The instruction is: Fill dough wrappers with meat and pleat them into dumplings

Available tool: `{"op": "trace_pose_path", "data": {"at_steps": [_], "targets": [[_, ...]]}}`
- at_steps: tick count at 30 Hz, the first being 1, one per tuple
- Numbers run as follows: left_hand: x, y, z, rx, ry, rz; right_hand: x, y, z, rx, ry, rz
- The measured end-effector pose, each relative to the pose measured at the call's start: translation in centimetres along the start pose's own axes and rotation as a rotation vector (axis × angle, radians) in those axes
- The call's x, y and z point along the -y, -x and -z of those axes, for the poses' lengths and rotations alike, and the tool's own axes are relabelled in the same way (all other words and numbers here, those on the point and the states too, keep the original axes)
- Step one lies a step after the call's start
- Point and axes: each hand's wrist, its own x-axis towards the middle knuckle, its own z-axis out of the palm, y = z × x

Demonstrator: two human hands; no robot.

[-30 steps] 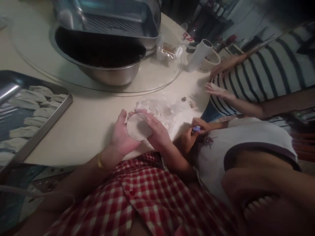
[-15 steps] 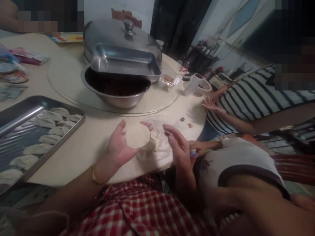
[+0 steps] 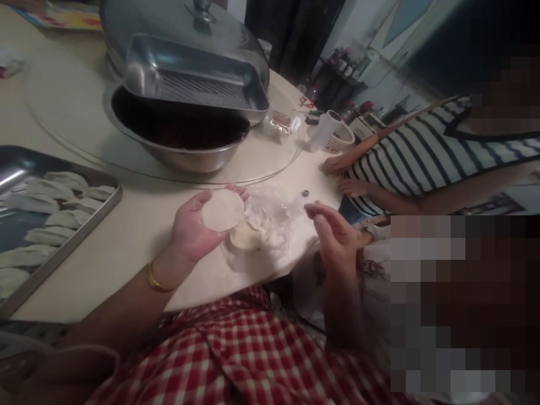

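A round, pale dumpling wrapper rests in my left hand, held at its edge by the thumb and supported by the fingers behind. Just past that hand, more wrappers are stacked on a crumpled clear plastic bag on the table. My right hand hovers to the right of the bag, beyond the table's edge. Its fingers are loosely bent and apart from the thumb, and nothing shows between them. Folded dumplings lie in rows in a metal tray at the left.
A large steel bowl with dark contents stands on the glass turntable, partly covered by an empty metal tray. Behind it is a domed lid. A person in a striped shirt leans at the right, and another person sits close beside me.
My right hand has moved right, away from the wrapper in my left hand. The view has shifted closer to the table. The striped-shirt person's hands now rest by the table edge.
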Motion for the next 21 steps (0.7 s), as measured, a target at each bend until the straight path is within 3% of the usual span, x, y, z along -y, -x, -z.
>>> {"op": "trace_pose_path", "data": {"at_steps": [3, 7, 11, 14, 21], "targets": [[-0.2, 0.3, -0.1, -0.01, 0.001, -0.02, 1.4, -2.3, -1.3, 0.03, 0.107, 0.165], [-0.7, 0.5, 0.2, -0.006, 0.037, -0.023, 1.9, -8.3, -5.2, 0.076, 0.259, 0.432], [-0.9, 0.6, 0.6, -0.042, 0.104, 0.005, 0.1, -14.4, -10.3, 0.306, 0.396, 0.376], [-0.9, 0.7, 0.7, -0.072, 0.135, 0.046, -1.3, -17.1, -13.3, 0.432, 0.502, 0.327], [-0.7, 0.9, 1.2, -0.091, 0.145, 0.108, -1.1, -19.7, -16.3, 0.557, 0.688, 0.502]]}}
